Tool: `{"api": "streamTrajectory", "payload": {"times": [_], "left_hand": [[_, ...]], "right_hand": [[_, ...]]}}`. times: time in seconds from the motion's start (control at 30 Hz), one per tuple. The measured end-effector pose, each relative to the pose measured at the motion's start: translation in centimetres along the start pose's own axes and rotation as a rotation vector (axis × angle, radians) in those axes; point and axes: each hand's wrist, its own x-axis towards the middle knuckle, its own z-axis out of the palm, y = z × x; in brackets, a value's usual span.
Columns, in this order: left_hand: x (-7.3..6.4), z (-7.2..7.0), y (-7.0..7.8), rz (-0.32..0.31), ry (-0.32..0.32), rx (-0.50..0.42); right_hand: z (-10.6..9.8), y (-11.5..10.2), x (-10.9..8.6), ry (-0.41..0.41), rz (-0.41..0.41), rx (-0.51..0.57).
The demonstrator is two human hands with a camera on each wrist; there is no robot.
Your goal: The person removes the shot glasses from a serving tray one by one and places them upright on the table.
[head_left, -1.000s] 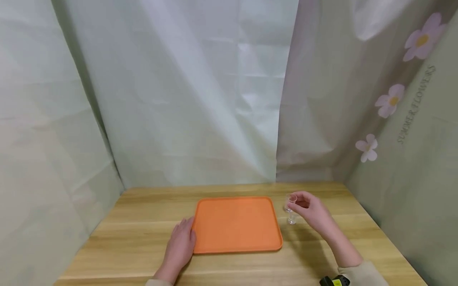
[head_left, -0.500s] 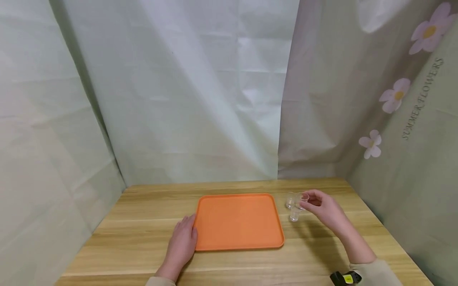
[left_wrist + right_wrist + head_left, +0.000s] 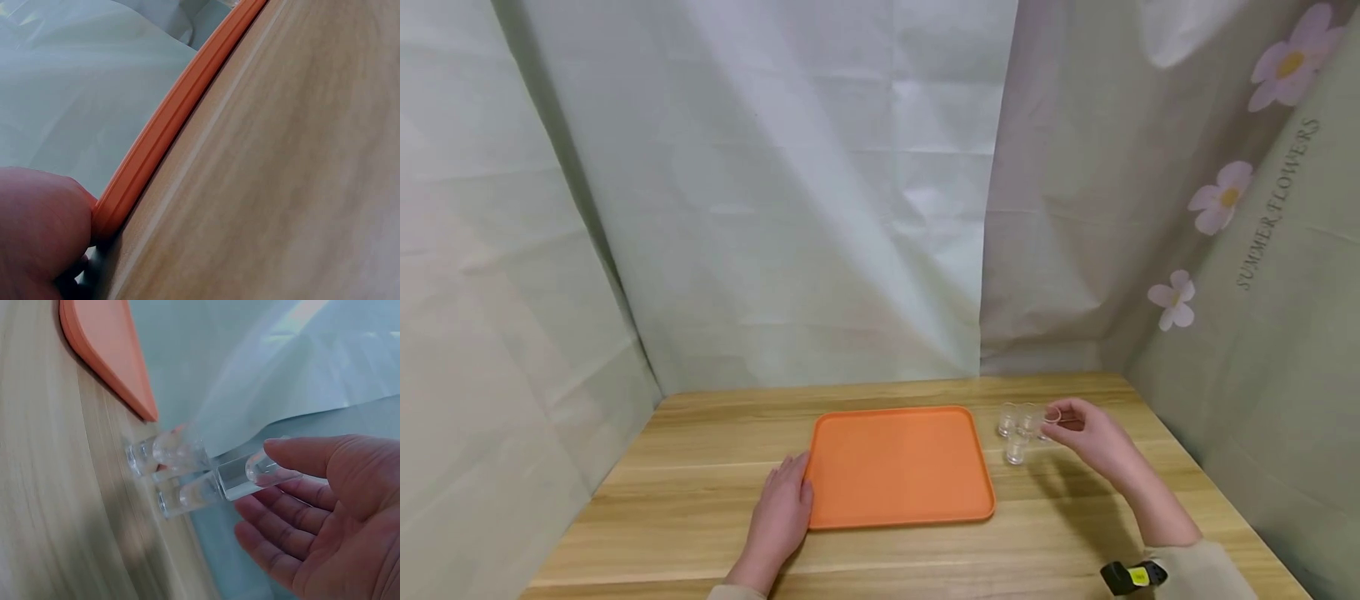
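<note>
My right hand [image 3: 1093,437] pinches a small clear shot glass [image 3: 240,476] between thumb and fingertips, to the right of the tray. In the right wrist view the base of this glass sits higher than those of the standing glasses. Several matching glasses stand upright and close together just left of it: a front glass [image 3: 1016,450], a back left glass [image 3: 1007,420] and a back glass [image 3: 1026,417]. My left hand [image 3: 780,508] rests on the table with its fingers along the left edge of an orange rectangular tray [image 3: 901,467].
The wooden table [image 3: 700,483] reaches back to a pale curtain [image 3: 775,208]. Curtains hang close on both sides, the right one printed with flowers [image 3: 1219,197]. A black wrist strap device [image 3: 1133,577] sits at my right cuff.
My right hand has moved right with the pinched glass, away from the standing glasses, which now show more fully. My left hand stays at the tray's edge.
</note>
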Motion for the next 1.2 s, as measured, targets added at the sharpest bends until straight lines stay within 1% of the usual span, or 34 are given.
{"api": "streamTrajectory", "payload": {"times": [0.17,0.37,0.6,0.73,0.9,1.2], "left_hand": [[-0.1,-0.1,0.0,0.003,0.006,-0.008],[-0.2,-0.1,-0.1,0.009,0.01,0.001],[-0.1,-0.1,-0.1,0.014,0.015,0.006],[-0.2,-0.1,0.0,0.011,0.014,0.007],[-0.2,-0.1,0.1,0.022,0.027,0.005],[-0.2,-0.3,0.3,-0.002,0.006,0.008]], "right_hand": [[0.1,1.0,0.2,-0.023,-0.006,0.002],[0.7,2.2,0.4,-0.049,-0.016,0.003],[1.4,2.7,0.7,-0.07,0.007,-0.008],[1.7,2.9,0.7,-0.071,0.002,-0.003],[1.9,3.1,0.7,-0.074,0.001,0.009],[2.1,3.2,0.8,-0.076,0.013,0.013]]}}
